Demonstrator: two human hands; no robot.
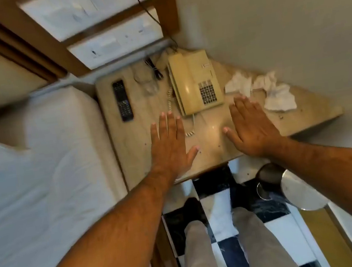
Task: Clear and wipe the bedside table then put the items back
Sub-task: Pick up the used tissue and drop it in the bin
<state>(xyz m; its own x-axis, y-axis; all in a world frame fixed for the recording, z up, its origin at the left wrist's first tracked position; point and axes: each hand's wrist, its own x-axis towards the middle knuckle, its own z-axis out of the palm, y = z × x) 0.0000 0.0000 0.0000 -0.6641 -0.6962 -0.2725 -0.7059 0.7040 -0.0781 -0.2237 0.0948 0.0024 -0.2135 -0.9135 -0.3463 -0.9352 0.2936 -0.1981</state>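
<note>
Both hands are flat, fingers spread, holding nothing: left hand and right hand over the glossy beige marble bench, just in front of the cream telephone. Black remote lies left of it, crumpled white tissues right.

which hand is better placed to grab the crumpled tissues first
Right. The right hand lies open with its fingertips almost at the crumpled tissues; the left hand sits across the phone from them.
</note>
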